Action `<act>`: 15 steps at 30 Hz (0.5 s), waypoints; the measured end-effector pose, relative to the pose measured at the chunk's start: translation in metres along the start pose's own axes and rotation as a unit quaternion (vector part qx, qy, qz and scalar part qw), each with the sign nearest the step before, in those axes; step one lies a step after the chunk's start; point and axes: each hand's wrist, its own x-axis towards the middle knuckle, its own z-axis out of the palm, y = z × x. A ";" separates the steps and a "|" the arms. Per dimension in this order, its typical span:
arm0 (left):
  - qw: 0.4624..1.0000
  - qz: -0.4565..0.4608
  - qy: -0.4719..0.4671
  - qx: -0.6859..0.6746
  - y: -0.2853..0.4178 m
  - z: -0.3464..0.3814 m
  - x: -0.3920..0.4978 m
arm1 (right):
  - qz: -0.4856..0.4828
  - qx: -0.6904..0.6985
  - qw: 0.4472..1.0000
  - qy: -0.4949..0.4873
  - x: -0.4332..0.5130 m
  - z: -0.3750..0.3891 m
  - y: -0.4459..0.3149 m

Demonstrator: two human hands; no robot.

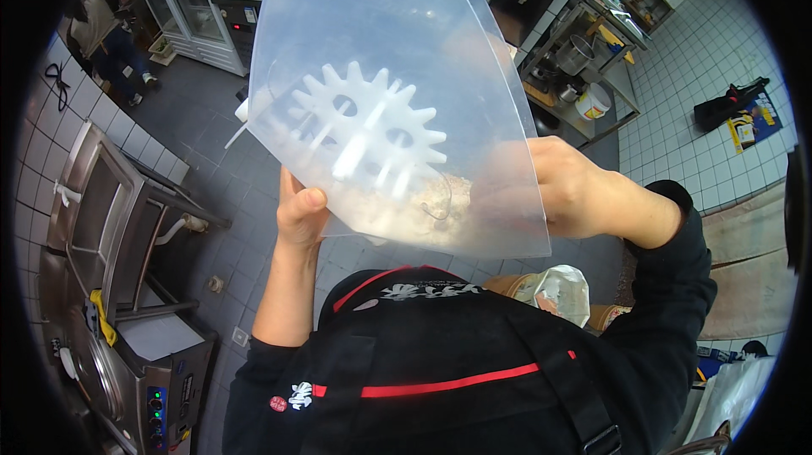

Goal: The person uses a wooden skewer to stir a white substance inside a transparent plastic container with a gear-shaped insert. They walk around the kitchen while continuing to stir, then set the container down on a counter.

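Note:
A large translucent plastic hopper [406, 30] is held up before my chest. Through its wall shows a white toothed plastic wheel [361, 112] with round holes and several rods. Pale crumbly material [393, 217] lies along the lower part, and a thin curved wire [449, 198] shows beside it. My left hand [302, 207] holds the hopper's lower left edge, thumb towards me, the other fingers mostly hidden. At the right side, my right hand [552, 185] reaches behind the translucent wall, next to the pale material. Its fingers are blurred through the plastic, so their grip is unclear.
A steel sink [95, 201] stands at left, above a steel appliance [171, 391] with lit knobs. Behind are a glass-door fridge [190, 4] and a person [104, 36]. Steel shelving [590, 93] with pots stands at right. A bag-lined bin [558, 293] is near my right side.

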 end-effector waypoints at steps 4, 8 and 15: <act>1.000 0.002 -0.004 0.012 0.000 0.003 0.001 | -0.004 0.034 0.999 -0.039 -0.001 0.006 0.000; 1.000 0.004 -0.007 0.017 -0.001 0.007 0.000 | -0.004 0.032 0.997 -0.072 0.002 0.012 -0.002; 1.000 -0.013 -0.023 0.009 0.000 0.010 -0.004 | 0.027 0.033 0.991 -0.126 0.005 0.014 -0.009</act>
